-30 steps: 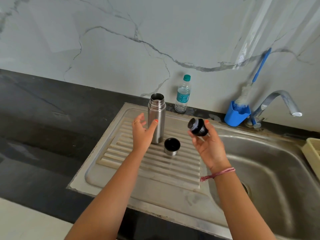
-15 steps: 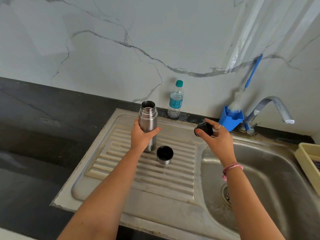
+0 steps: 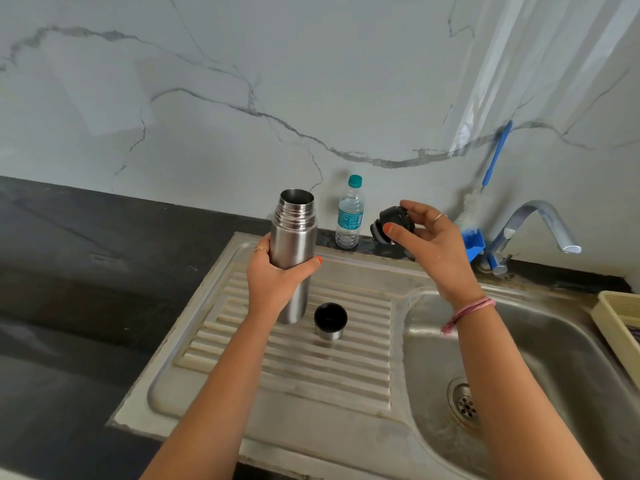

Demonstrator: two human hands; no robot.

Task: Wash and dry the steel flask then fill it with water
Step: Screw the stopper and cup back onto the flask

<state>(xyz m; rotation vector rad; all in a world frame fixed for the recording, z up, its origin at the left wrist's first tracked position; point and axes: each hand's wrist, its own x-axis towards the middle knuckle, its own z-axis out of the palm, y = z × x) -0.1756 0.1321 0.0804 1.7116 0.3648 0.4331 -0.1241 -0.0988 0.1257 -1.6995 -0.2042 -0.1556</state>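
The steel flask (image 3: 293, 244) is uncapped, upright and lifted just above the ribbed drainboard (image 3: 311, 362). My left hand (image 3: 277, 278) grips it round the middle of its body. To the right, my right hand (image 3: 431, 244) pinches the flask's black stopper (image 3: 388, 223) between thumb and fingers, held up near the wall. The flask's steel cup lid (image 3: 330, 321) stands on the drainboard mouth up, just right of the flask's base. The sink basin (image 3: 554, 358) lies to the right under my right forearm.
A small plastic water bottle (image 3: 350, 213) stands against the marble wall. A blue holder (image 3: 473, 242) with a bottle brush (image 3: 493, 161) sits beside the steel tap (image 3: 540, 223). A cream plastic rack (image 3: 620, 323) is at the right edge. Dark countertop (image 3: 86, 271) spreads left.
My left hand closed round the flask and lifted it off the drainboard. My right hand carried the stopper up and to the right, toward the wall.
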